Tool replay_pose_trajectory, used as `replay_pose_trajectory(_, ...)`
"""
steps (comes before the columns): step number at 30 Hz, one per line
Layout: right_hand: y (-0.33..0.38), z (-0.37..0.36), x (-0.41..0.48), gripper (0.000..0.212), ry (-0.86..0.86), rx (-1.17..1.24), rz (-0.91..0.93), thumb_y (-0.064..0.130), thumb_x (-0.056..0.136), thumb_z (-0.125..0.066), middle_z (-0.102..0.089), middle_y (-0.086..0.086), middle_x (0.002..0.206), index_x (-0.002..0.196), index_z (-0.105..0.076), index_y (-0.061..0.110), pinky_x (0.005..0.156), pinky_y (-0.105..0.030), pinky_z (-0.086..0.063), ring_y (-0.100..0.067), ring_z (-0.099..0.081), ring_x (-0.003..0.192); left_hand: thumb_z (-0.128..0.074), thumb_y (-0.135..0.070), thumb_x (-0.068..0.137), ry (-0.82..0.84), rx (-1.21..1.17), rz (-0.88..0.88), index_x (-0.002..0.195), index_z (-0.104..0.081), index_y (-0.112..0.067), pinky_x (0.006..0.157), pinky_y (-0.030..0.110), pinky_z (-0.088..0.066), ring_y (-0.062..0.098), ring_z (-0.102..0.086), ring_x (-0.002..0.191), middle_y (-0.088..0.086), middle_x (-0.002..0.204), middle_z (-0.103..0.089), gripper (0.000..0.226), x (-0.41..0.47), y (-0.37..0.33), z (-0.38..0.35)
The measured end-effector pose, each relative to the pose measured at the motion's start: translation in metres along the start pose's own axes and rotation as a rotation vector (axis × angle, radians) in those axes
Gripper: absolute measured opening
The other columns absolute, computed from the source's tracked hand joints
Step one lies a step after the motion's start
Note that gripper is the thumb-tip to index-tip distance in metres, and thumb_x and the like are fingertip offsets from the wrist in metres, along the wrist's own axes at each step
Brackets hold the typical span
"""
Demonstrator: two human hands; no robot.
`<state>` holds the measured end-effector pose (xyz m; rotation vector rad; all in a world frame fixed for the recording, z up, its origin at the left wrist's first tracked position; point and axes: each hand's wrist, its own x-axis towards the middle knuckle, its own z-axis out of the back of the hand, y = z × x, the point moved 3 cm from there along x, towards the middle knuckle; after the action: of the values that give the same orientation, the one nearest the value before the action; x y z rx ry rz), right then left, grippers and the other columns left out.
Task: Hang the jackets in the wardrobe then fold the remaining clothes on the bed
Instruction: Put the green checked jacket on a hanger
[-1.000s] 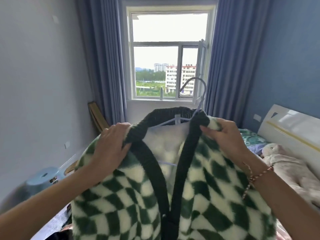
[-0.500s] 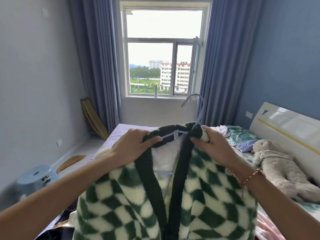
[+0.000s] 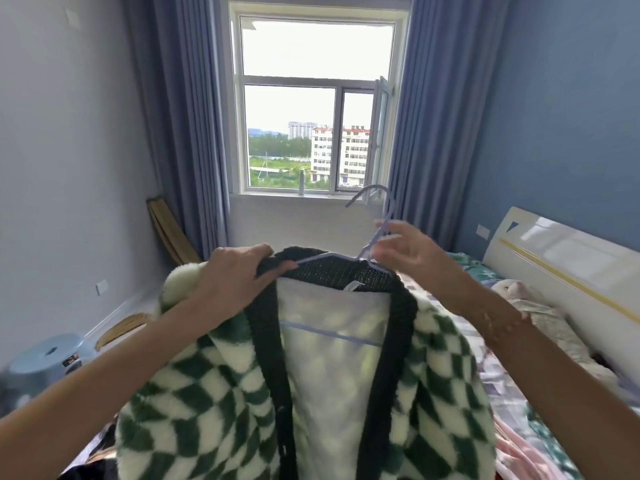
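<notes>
A fluffy green-and-white checkered jacket (image 3: 194, 403) with a dark knitted trim hangs on a pale blue hanger (image 3: 375, 237) in front of me, its white lining facing me. My left hand (image 3: 232, 278) grips the jacket's left shoulder and collar. My right hand (image 3: 412, 251) pinches the hanger's neck just below the hook, a little blurred. The front edges hang apart. More clothes (image 3: 519, 455) lie on the bed below at the right. No wardrobe is in view.
The bed (image 3: 498, 375) runs along the right with a white headboard (image 3: 561, 265), a plush toy (image 3: 540, 317) and pillows. Straight ahead is a window (image 3: 315, 109) between blue curtains. On the floor at the left stand a blue stool (image 3: 52, 355) and a leaning board (image 3: 169, 230).
My right hand let go of the right collar and took the hanger's neck. The jacket's front edges have spread apart, showing the lining and the hanger bar.
</notes>
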<state>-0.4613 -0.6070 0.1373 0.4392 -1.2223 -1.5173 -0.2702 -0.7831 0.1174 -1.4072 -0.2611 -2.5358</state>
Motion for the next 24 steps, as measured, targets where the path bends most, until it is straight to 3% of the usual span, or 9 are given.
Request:
replay_pose_trajectory(3,0.031,-0.008,0.017,0.038,-0.047,0.536,0.032,0.044,0.082,-0.047,-0.055,-0.001,0.058,0.082,-0.056,0.007,0.054,-0.023,-0.05,-0.015,-0.056,0.052,-0.023,-0.063,0.093,0.011,-0.056,-0.069,0.07,-0.061,-0.007,0.043,0.024,-0.045,0.02,-0.052,0.039,0.001,0.048,-0.055,0.072,-0.003,-0.004,-0.008)
replay_pose_trajectory(5,0.04,-0.015,0.018,0.039,-0.088,0.726,0.005,0.043,0.087,-0.045,-0.039,0.005,0.047,0.069,-0.048,0.009,0.04,-0.018,-0.033,-0.008,-0.035,0.04,-0.022,-0.055,0.098,0.005,-0.111,-0.08,0.076,-0.062,-0.002,0.041,0.029,-0.045,0.023,-0.05,0.04,0.003,0.05,-0.055,0.07,-0.006,-0.004,-0.01)
replay_pose_trajectory(7,0.042,-0.03,0.02,0.039,-0.142,0.744,0.01,0.035,0.092,-0.048,-0.035,0.007,0.044,0.062,-0.044,0.01,0.034,-0.017,-0.02,-0.006,-0.026,0.035,-0.023,-0.052,0.098,-0.028,-0.182,-0.025,0.079,-0.059,-0.004,0.042,0.029,-0.046,0.024,-0.051,0.042,0.005,0.053,-0.057,0.062,-0.007,-0.009,-0.007)
replay_pose_trajectory(11,0.032,-0.065,0.035,0.049,-0.341,0.506,-0.031,0.032,0.093,-0.055,-0.035,0.008,0.035,0.047,-0.046,0.017,0.034,-0.017,-0.023,-0.006,-0.028,0.029,-0.042,-0.028,0.087,-0.006,-0.208,-0.104,0.089,-0.052,-0.016,0.05,0.031,-0.049,0.025,-0.063,0.056,0.007,0.068,-0.066,0.015,-0.007,-0.056,-0.003)
replay_pose_trajectory(14,0.028,-0.052,0.037,0.046,-0.435,0.604,-0.094,0.032,0.093,-0.055,-0.033,0.009,0.032,0.052,-0.044,0.015,0.032,-0.014,-0.021,-0.004,-0.026,0.026,-0.04,-0.033,0.091,0.054,-0.068,-0.168,0.105,-0.06,-0.011,0.072,0.03,-0.052,0.023,-0.068,0.086,0.006,0.101,-0.07,0.033,-0.023,-0.073,-0.01)
replay_pose_trajectory(17,0.031,-0.032,0.031,0.043,-0.449,0.671,-0.081,0.032,0.093,-0.054,-0.03,0.01,0.032,0.056,-0.041,0.013,0.032,-0.013,-0.018,-0.005,-0.022,0.026,-0.022,-0.056,0.094,0.246,-0.112,-0.071,0.133,-0.042,-0.012,0.093,0.036,-0.044,0.026,-0.055,0.113,0.008,0.131,-0.055,0.062,-0.039,-0.067,-0.014)
replay_pose_trajectory(19,0.035,-0.027,0.03,0.043,-0.405,0.657,-0.054,0.031,0.094,-0.052,-0.028,0.011,0.033,0.057,-0.04,0.013,0.034,-0.013,-0.017,-0.005,-0.02,0.027,-0.022,-0.064,0.09,0.314,-0.215,0.065,0.134,-0.043,-0.015,0.093,0.037,-0.044,0.026,-0.055,0.109,0.006,0.124,-0.058,0.069,-0.031,-0.059,-0.012)
replay_pose_trajectory(21,0.046,-0.025,0.029,0.043,-0.333,0.639,-0.025,0.031,0.095,-0.049,-0.027,0.01,0.035,0.058,-0.04,0.013,0.034,-0.014,-0.018,-0.006,-0.02,0.029,-0.03,-0.062,0.085,0.332,-0.249,0.117,0.115,-0.056,-0.017,0.084,0.039,-0.048,0.025,-0.059,0.093,0.001,0.104,-0.064,0.06,-0.011,-0.049,-0.011)
replay_pose_trajectory(24,0.061,-0.016,0.03,0.038,-0.167,0.558,0.001,0.031,0.097,-0.045,-0.033,0.007,0.042,0.064,-0.046,0.011,0.037,-0.017,-0.03,-0.007,-0.03,0.036,-0.043,-0.053,0.09,0.45,-0.198,0.062,0.086,-0.055,-0.015,0.066,0.038,-0.05,0.023,-0.059,0.068,0.0,0.076,-0.062,0.04,0.015,-0.04,-0.013)
